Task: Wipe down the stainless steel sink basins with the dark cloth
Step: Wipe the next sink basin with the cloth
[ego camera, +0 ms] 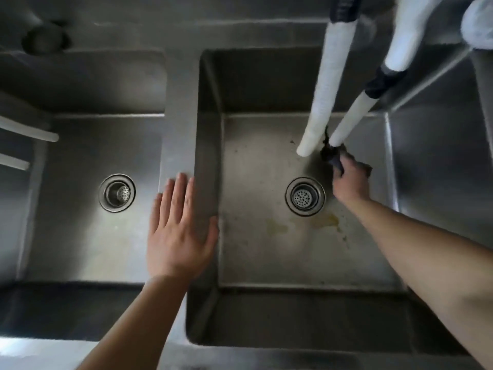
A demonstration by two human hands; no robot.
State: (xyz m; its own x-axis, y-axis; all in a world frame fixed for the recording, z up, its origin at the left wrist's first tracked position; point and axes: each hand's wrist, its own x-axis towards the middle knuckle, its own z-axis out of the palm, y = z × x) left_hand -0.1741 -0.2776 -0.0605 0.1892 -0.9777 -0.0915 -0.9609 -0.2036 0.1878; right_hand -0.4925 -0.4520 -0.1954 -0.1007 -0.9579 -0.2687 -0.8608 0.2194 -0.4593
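Observation:
Two stainless steel basins lie below me, the left basin [80, 236] and the right basin [256, 257], split by a steel divider [178, 134]. My right hand [350, 182] reaches into the right basin and grips a bunched dark cloth [330, 154], held just under the ends of two white hoses, a little beyond the drain [305, 196]. My left hand [177, 231] rests flat on the divider with fingers spread, holding nothing. Yellowish stains [328, 220] mark the right basin's floor near the drain.
Two white hoses [322, 102] [352, 116] hang down into the right basin from above. The left basin has its own drain [117, 193], and two white tubes [29, 134] jut in from its left wall. A third basin's wall [440, 156] shows at the right.

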